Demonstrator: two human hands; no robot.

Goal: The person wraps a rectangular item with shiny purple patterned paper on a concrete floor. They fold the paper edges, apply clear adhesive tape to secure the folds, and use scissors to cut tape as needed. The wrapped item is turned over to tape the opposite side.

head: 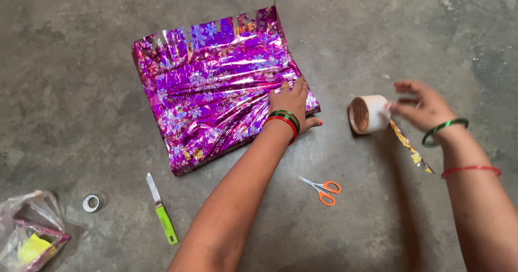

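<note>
A flat box wrapped in shiny purple foil paper (216,88) lies on the concrete floor. My left hand (291,102) presses flat on its right edge, fingers spread; red and green bangles ring that wrist. To the right, my right hand (423,106) touches a roll of clear tape (368,114) standing on its side, fingertips at the roll's right face. It is blurred, so the grip is unclear. A thin gold foil strip (410,148) lies on the floor just under that hand.
Small orange-handled scissors (324,188) lie on the floor below the box. A green-handled knife (162,210) and a small tape ring (90,202) lie at lower left, beside a clear plastic bag (29,231) holding pink and yellow items.
</note>
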